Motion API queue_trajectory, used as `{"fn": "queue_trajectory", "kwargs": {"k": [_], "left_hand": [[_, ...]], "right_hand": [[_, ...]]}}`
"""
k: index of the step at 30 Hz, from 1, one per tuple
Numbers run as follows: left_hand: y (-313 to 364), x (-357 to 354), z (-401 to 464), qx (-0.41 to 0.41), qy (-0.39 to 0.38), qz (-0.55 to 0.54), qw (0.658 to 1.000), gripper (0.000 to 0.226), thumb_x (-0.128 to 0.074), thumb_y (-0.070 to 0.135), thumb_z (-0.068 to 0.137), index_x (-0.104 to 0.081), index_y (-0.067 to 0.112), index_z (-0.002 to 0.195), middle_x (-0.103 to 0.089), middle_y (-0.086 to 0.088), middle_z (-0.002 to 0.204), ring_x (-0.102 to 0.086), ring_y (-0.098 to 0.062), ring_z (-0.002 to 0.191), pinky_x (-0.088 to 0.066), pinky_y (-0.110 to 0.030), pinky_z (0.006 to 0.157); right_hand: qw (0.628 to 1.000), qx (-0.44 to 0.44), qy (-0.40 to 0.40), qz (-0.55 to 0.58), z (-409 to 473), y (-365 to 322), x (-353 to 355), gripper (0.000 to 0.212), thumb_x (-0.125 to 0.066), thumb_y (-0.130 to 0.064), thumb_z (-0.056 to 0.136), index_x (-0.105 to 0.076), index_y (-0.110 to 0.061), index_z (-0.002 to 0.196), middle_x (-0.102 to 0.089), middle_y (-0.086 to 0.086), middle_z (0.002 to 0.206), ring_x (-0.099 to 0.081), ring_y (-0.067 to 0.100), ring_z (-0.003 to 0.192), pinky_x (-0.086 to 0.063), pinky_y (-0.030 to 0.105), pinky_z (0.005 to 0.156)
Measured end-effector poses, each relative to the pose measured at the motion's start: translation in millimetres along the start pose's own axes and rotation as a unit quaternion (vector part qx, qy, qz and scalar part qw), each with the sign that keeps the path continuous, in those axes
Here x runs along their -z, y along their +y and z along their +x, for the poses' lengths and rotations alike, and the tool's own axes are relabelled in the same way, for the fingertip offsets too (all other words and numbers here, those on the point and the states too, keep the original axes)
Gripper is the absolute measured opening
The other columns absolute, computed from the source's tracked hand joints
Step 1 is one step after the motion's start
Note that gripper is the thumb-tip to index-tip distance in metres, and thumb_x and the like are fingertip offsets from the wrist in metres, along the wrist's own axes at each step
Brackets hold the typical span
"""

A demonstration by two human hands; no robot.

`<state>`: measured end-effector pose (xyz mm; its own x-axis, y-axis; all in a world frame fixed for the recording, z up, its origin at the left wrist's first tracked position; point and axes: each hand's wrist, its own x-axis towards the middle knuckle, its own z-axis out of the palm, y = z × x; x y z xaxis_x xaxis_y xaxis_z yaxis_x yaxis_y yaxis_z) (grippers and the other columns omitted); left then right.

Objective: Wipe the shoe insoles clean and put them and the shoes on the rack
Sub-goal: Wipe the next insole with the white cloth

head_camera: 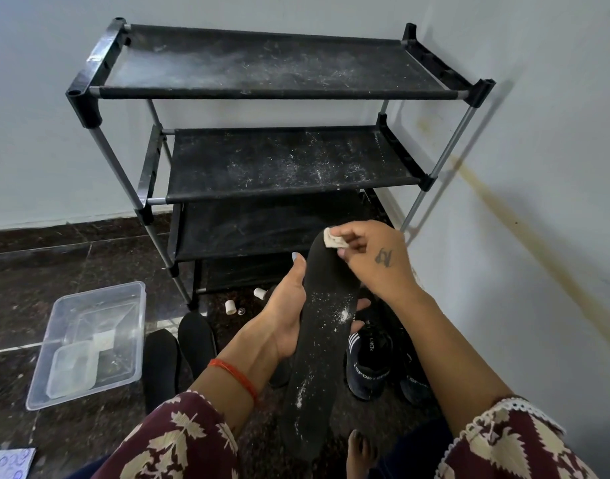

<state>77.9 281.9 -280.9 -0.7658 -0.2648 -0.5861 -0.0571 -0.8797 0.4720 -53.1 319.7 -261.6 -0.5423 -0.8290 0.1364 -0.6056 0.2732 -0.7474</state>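
Your right hand pinches a small pale folded wipe and presses it on the far tip of the long black foam insole. Your left hand grips that insole around its middle, thumb on the left edge and fingers under it.

The insole runs long-ways, from the tip under your right hand back toward your body. White dust spots sit on it just below your right hand, and more sit lower, near your left wrist. So the dirty part lies from the wipe toward you, and I think the next wipe should pull that way, along the insole.

Past your hands stands the dusty black shelf rack. Under your right arm sit the dark sports shoes on the floor. Left of your left arm lie two more black insoles, and farther left a clear plastic tub.
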Motion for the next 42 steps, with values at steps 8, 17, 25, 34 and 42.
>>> {"fn": "queue_trajectory", "kwargs": {"k": [8,17,25,34,42], "left_hand": [[3,2,2,0.004,-0.012,-0.03,0.999,0.088,-0.012,0.076,0.083,-0.06,0.011,0.12,-0.068,-0.022,0.107,-0.07,-0.032,0.082,-0.057,-0.043,0.07],[2,1,2,0.004,0.003,-0.013,1.0,0.087,-0.018,0.074,0.085,-0.058,0.008,0.124,-0.064,-0.016,0.122,-0.069,-0.03,0.092,-0.057,-0.044,0.072],[2,2,1,-0.003,-0.003,0.008,1.0,0.082,-0.018,0.073,0.085,-0.056,0.014,0.127,-0.064,-0.018,0.12,-0.07,-0.03,0.091,-0.058,-0.043,0.072],[4,1,2,-0.011,0.018,-0.018,1.0,0.082,-0.018,0.072,0.087,-0.06,0.009,0.12,-0.066,-0.017,0.117,-0.064,-0.032,0.101,-0.057,-0.042,0.069],[2,3,3,-0.003,0.01,-0.008,1.0,0.084,-0.02,0.073,0.085,-0.055,0.011,0.129,-0.063,-0.019,0.122,-0.068,-0.031,0.096,-0.054,-0.046,0.079]], "right_hand": [[0.979,0.048,-0.197,0.015,-11,-20,15,0.033,-0.06,0.011,0.075,-0.076,-0.017,0.084,-0.064,-0.016,0.079,-0.062,0.0,0.074,-0.051,0.014,0.052],[0.996,0.021,0.071,-0.04,2,6,14,0.031,-0.063,0.004,0.077,-0.074,-0.02,0.095,-0.068,-0.001,0.093,-0.059,0.008,0.076,-0.044,0.007,0.068],[0.997,0.024,-0.065,0.04,-1,-4,10,0.036,-0.065,0.01,0.072,-0.074,-0.018,0.093,-0.064,-0.013,0.082,-0.058,0.001,0.068,-0.046,0.006,0.068],[0.993,0.035,-0.058,-0.101,-1,0,27,0.034,-0.056,0.009,0.069,-0.077,-0.017,0.077,-0.068,-0.006,0.076,-0.054,-0.003,0.066,-0.04,0.003,0.065],[1.0,0.006,-0.022,0.016,1,-1,5,0.034,-0.068,0.009,0.072,-0.072,-0.013,0.097,-0.064,-0.003,0.085,-0.058,0.005,0.071,-0.049,0.013,0.071]]}}
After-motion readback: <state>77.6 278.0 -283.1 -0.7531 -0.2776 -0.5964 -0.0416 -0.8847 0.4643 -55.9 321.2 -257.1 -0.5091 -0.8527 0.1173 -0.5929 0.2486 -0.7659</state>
